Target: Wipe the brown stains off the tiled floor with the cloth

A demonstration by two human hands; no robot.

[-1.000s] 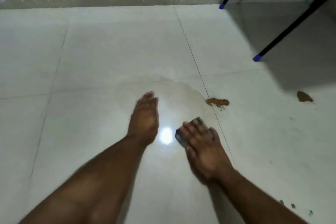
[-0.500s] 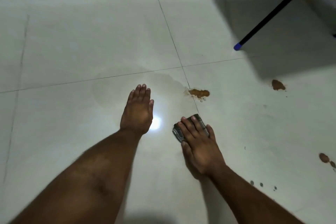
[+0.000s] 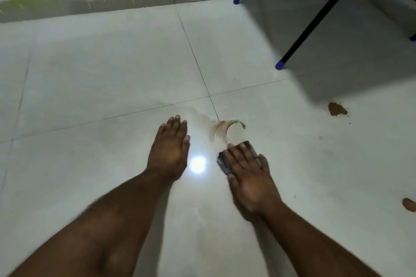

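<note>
— Why is our left hand flat on the tiled floor?
— We brace there, fingers straight; our right hand presses the cloth flat, just near of the smeared brown stain.

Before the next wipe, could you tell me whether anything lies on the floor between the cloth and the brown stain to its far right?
Nothing visible does. The cloth lies under the right hand, and only bare tile separates it from the stain. The chair leg stands farther back, off that line.
</note>
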